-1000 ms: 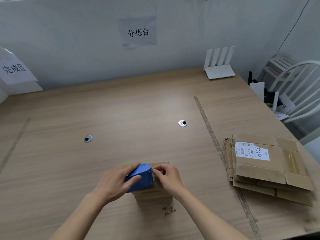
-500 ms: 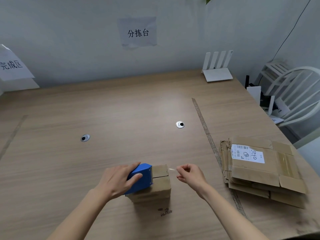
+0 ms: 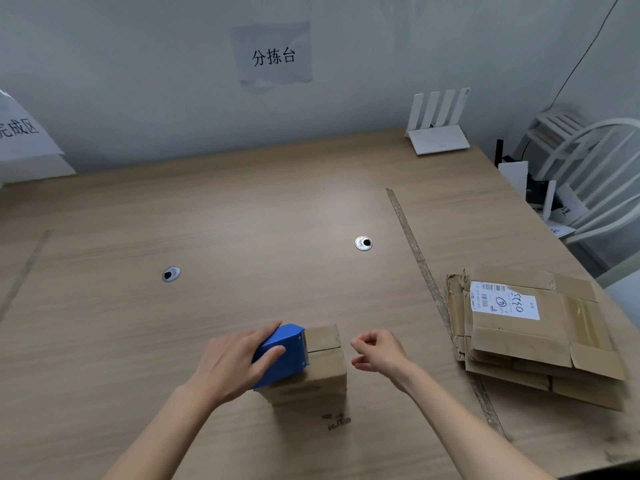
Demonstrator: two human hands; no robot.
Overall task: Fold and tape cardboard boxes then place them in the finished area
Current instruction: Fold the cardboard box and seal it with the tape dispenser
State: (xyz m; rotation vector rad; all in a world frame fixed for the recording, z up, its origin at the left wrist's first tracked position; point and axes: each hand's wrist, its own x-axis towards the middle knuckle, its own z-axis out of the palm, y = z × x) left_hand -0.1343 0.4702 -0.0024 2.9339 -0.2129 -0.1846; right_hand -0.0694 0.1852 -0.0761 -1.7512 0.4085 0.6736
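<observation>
A small brown cardboard box (image 3: 323, 367) stands on the wooden table (image 3: 242, 237) near its front edge, with its top flaps folded shut. On the left half of the box top rests a blue tape dispenser (image 3: 285, 351), its cutter edge facing right. My left hand (image 3: 232, 362) grips the dispenser from the left. My right hand (image 3: 379, 353) hovers just right of the box with its fingers curled in; I see no tape between them. A stack of flattened cardboard boxes (image 3: 533, 337) lies at the right, the top one bearing a white shipping label.
A paper sign (image 3: 20, 133) on the left wall marks the finished area. Another sign (image 3: 273, 57) hangs on the back wall. A white router (image 3: 438, 128) stands at the back right. A white chair (image 3: 595, 174) is beyond the right edge. Two cable grommets (image 3: 363, 243) sit in the tabletop.
My right hand left the box top, drew away to the right with a thin strip of tape, and now hangs curled beside the box. The left hand stayed on the dispenser.
</observation>
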